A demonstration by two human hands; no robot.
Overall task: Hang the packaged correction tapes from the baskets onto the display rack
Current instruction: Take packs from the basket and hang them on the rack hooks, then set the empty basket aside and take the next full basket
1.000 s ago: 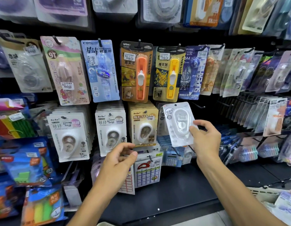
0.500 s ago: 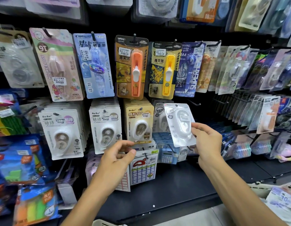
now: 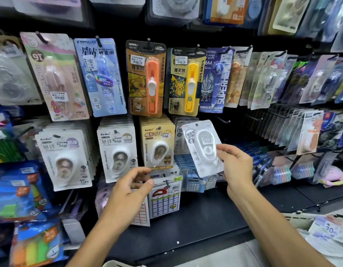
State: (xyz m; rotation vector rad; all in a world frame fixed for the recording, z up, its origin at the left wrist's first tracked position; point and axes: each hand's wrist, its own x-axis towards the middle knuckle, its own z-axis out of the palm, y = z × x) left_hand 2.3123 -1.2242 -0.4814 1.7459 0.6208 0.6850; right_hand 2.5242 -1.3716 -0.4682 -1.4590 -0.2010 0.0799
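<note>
My right hand (image 3: 236, 167) pinches the right edge of a white packaged correction tape (image 3: 202, 146), holding it upright in front of the display rack. The packet overlaps a hanging stack of similar grey-white packs (image 3: 179, 132). A bare black hook (image 3: 222, 120) juts out just above and to the right of it. My left hand (image 3: 129, 191) hovers lower left with fingers loosely curled and thumb out, holding nothing, just below the yellow BoBo tape packs (image 3: 157, 144). A cream basket (image 3: 297, 218) with packets shows at the lower right.
Rows of hooks carry white BoBo tape packs (image 3: 116, 149), orange (image 3: 145, 78) and yellow (image 3: 186, 81) clip pushers, and many packs running off to the right. A black shelf (image 3: 195, 224) lies below. Label sheets (image 3: 164, 199) and calculators (image 3: 191, 182) hang low.
The packet has turned its printed front toward me and tilted slightly, staying near the same hook. My left hand has stayed in about the same spot.
</note>
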